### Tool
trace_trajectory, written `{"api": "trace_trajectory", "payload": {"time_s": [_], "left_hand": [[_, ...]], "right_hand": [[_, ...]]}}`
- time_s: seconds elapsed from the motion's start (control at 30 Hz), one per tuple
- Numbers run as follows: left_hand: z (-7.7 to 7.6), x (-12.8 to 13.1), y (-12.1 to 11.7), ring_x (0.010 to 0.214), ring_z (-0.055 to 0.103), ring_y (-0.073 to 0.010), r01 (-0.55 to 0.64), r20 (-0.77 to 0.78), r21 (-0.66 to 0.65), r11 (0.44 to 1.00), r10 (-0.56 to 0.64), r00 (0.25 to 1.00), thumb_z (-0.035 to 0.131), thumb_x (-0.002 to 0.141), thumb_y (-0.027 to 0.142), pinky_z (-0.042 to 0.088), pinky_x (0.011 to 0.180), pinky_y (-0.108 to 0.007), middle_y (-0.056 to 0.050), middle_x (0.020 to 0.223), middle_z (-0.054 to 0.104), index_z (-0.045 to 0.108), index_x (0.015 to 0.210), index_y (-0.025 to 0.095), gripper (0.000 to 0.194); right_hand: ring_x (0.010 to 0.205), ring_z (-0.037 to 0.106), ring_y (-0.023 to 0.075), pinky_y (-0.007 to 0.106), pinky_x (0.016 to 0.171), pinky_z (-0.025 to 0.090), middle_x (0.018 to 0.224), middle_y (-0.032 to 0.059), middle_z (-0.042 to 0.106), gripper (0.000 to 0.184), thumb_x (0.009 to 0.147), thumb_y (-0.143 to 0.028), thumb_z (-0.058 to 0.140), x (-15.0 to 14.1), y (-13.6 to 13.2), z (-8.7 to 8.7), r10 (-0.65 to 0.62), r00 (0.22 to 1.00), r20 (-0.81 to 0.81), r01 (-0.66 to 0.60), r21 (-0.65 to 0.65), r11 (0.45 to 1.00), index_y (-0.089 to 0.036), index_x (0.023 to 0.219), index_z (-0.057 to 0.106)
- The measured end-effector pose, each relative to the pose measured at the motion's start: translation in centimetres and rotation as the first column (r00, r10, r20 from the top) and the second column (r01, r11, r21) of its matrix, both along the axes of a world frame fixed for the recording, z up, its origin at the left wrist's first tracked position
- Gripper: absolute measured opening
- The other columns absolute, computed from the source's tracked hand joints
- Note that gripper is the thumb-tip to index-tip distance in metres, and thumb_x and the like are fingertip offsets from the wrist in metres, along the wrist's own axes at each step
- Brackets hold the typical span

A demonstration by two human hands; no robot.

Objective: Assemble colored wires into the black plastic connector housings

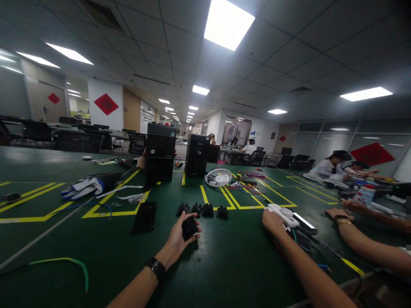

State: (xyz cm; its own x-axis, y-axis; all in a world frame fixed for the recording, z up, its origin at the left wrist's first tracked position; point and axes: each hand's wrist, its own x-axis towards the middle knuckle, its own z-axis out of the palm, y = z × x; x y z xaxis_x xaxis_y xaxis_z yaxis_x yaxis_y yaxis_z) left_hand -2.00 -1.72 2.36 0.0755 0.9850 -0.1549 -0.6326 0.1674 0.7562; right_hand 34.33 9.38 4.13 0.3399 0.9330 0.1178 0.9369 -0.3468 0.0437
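My left hand (180,234), with a black watch at the wrist, is closed around a small black blocky plastic part (189,227), held just above the green tabletop. Beyond it stands a row of similar black plastic parts (202,209). My right hand (272,220) is curled at the near left end of a long white plastic piece (285,215). Its fingertips are hidden, so whatever it may grip does not show. Beside that piece lies a phone with a lit screen (305,223).
Two black computer-like towers (161,152) stand ahead. Near them are a white round basket (218,177), coloured wires (245,187), a black flat slab (144,217) and white-blue gloves (85,187). A green-yellow wire (85,269) lies front left. Another person's arm (359,237) reaches in from the right.
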Motion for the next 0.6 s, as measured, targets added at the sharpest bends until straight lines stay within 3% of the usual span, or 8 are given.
{"api": "trace_trajectory", "payload": {"time_s": [0.2, 0.33, 0.43, 0.5, 0.53, 0.6], "left_hand": [[-0.4, -0.6, 0.3, 0.065, 0.065, -0.0185, 0.018, 0.014, -0.014, 1.000, -0.018, 1.000, 0.045, 0.086, 0.049, 0.052, 0.062, -0.034, -0.005, 0.077, 0.064, 0.057, 0.109, 0.017, 0.041], [0.0, -0.7, 0.1, 0.064, 0.065, -0.0189, 0.012, 0.025, -0.024, 1.000, -0.011, 1.000, 0.043, 0.087, 0.048, 0.052, 0.062, -0.034, -0.006, 0.076, 0.064, 0.056, 0.109, 0.016, 0.041], [0.4, -0.9, -0.1, 0.061, 0.065, -0.0192, -0.030, 0.035, -0.037, 0.999, 0.031, 0.999, 0.042, 0.088, 0.046, 0.052, 0.061, -0.035, -0.006, 0.075, 0.064, 0.056, 0.109, 0.015, 0.040], [0.6, -1.0, 0.0, 0.061, 0.065, -0.0200, -0.062, 0.061, -0.039, 0.997, 0.064, 0.996, 0.042, 0.089, 0.044, 0.051, 0.061, -0.035, -0.007, 0.074, 0.064, 0.056, 0.108, 0.014, 0.039], [0.6, -1.1, 0.1, 0.061, 0.066, -0.0206, -0.079, 0.081, -0.037, 0.996, 0.082, 0.993, 0.042, 0.089, 0.043, 0.051, 0.061, -0.035, -0.007, 0.074, 0.064, 0.057, 0.107, 0.013, 0.038], [0.5, -1.2, 0.3, 0.064, 0.067, -0.0217, -0.123, 0.128, -0.023, 0.992, 0.125, 0.984, 0.041, 0.089, 0.041, 0.051, 0.064, -0.035, -0.008, 0.075, 0.065, 0.057, 0.104, 0.012, 0.037]], "right_hand": [[0.104, 0.059, 0.0305, 0.038, 0.078, 0.044, 0.113, 0.0235, 0.060, 0.044, 0.078, -0.009, 0.047, -3.4, -0.3, -0.3, 0.156, 0.979, -0.132, -0.162, -0.032, 0.986, -0.008, 0.121, 0.049], [0.096, 0.061, 0.0298, 0.033, 0.072, 0.043, 0.105, 0.0214, 0.063, 0.027, 0.079, -0.016, 0.048, -6.0, -1.1, 0.2, 0.264, 0.936, -0.232, -0.271, 0.000, 0.963, -0.009, 0.102, 0.060], [0.088, 0.062, 0.0233, 0.028, 0.070, 0.041, 0.091, 0.0141, 0.066, 0.023, 0.084, -0.020, 0.042, -8.4, -2.2, 1.4, 0.396, 0.867, -0.302, -0.398, 0.059, 0.916, -0.013, 0.088, 0.063], [0.078, 0.061, 0.0171, 0.024, 0.066, 0.040, 0.081, 0.0069, 0.065, 0.025, 0.087, -0.022, 0.038, -10.8, -3.4, 1.9, 0.518, 0.763, -0.387, -0.509, 0.133, 0.850, -0.016, 0.088, 0.062], [0.073, 0.060, 0.0149, 0.022, 0.063, 0.040, 0.076, 0.0039, 0.063, 0.026, 0.088, -0.026, 0.037, -12.3, -4.2, 2.0, 0.579, 0.667, -0.468, -0.564, 0.191, 0.804, -0.017, 0.089, 0.061], [0.059, 0.053, 0.0117, 0.020, 0.053, 0.037, 0.065, -0.0009, 0.054, 0.028, 0.089, -0.035, 0.038, -15.6, -6.3, 1.7, 0.631, 0.386, -0.673, -0.626, 0.311, 0.715, -0.017, 0.087, 0.058]]}}
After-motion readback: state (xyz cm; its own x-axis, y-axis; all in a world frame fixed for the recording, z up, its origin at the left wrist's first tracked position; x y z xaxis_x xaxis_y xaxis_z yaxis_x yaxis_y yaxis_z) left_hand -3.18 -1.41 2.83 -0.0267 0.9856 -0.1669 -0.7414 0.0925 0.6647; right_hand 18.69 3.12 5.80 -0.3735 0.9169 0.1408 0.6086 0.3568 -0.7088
